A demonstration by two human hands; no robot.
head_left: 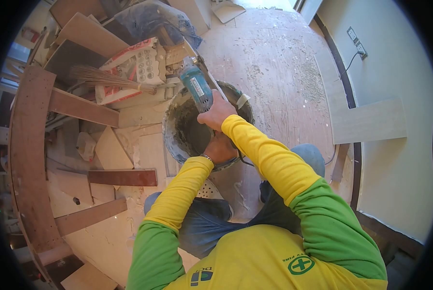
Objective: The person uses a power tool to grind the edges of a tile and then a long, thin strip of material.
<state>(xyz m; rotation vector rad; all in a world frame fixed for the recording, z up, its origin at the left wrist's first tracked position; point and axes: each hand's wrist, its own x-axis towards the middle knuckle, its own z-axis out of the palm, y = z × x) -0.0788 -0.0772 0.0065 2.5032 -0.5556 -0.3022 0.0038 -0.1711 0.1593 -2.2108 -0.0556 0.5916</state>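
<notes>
My right hand (218,112) is wrapped round the body of a teal angle grinder (196,86), held tilted over a large round bucket (170,126). A thin, straight metal edge runs along the grinder's right side. Inside the bucket, grey material (195,137) coats the wall and covers the bottom. Just below the right hand, my left hand (220,148) reaches over the bucket's near part; its fingers are hidden, and I cannot tell what they hold. A dark cord (244,161) loops beside the left hand. A small pale piece (243,100) sits at the bucket's right rim.
To the left lie a printed sack (141,65), a twig broom (107,79), board offcuts (88,36) and reddish-brown planks (122,177). Crumbled debris (260,72) covers the floor ahead. At right, a pale panel (371,121) lies against the wall, below sockets (357,42) with a plugged-in cable.
</notes>
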